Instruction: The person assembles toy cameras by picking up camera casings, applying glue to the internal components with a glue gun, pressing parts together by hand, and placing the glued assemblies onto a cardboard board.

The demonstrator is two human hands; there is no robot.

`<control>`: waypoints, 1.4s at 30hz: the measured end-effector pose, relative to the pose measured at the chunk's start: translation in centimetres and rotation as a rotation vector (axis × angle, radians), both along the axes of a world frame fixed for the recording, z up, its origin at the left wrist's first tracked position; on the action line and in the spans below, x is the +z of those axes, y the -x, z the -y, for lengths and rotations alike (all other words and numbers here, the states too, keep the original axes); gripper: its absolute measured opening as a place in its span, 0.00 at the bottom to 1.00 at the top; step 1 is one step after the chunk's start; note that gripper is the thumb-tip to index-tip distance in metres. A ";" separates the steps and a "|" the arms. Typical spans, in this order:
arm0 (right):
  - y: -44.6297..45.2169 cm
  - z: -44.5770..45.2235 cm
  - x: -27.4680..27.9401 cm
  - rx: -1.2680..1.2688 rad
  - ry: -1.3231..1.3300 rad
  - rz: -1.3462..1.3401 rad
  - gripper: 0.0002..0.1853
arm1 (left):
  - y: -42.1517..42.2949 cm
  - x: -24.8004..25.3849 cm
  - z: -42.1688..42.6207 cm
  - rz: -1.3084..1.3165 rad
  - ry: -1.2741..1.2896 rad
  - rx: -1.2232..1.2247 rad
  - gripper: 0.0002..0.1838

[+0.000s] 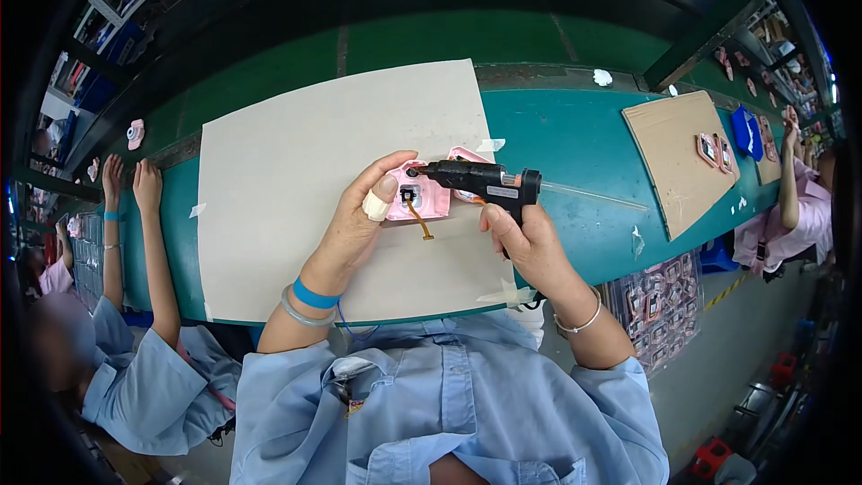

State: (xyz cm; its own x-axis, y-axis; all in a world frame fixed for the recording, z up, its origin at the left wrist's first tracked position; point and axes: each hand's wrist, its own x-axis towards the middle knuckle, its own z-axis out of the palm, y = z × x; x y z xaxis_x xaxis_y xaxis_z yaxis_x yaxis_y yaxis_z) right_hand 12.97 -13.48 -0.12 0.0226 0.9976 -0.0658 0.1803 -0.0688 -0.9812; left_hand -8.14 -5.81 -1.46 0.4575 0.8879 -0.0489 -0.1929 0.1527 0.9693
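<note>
My left hand [364, 204] grips the left edge of a pink plastic housing [434, 202], with a light wrap around the thumb. A small black camera part [409, 192] sits in the housing, and its orange-brown ribbon cable [418, 220] hangs down over the lower edge. My right hand [525, 238] is closed around the handle of a black glue gun [480, 180]. The gun's nozzle points left and reaches the top of the housing. A clear glue stick [593, 195] sticks out of its back. Behind the gun lies another pink shell [467, 155], partly hidden.
Grey cardboard [269, 180] is taped onto the green table [557, 126]. On the right are brown cardboard [664, 153], pink-framed parts [708, 150] and a blue bin [746, 133]. A tray of parts [660, 305] is below. People sit at both sides; a co-worker's forearms [153, 242] rest at the left.
</note>
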 end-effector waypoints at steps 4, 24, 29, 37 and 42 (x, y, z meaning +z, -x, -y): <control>-0.3 0.0 0.0 0.040 0.052 0.030 0.12 | 0.1 -0.3 -0.1 -0.006 -0.011 -0.004 0.24; -0.4 0.5 -0.3 0.027 -0.024 0.077 0.13 | 0.1 -0.9 -0.3 -0.073 -0.080 -0.004 0.27; -0.5 0.6 -0.1 0.042 0.006 0.152 0.13 | -0.1 -0.4 0.0 -0.055 -0.048 0.007 0.23; -0.4 0.6 -0.5 0.018 -0.135 0.141 0.10 | -0.2 -0.1 0.2 -0.096 -0.070 0.011 0.22; -0.6 0.6 0.7 0.039 0.008 0.058 0.11 | 0.0 -0.1 0.1 -0.090 -0.056 0.014 0.21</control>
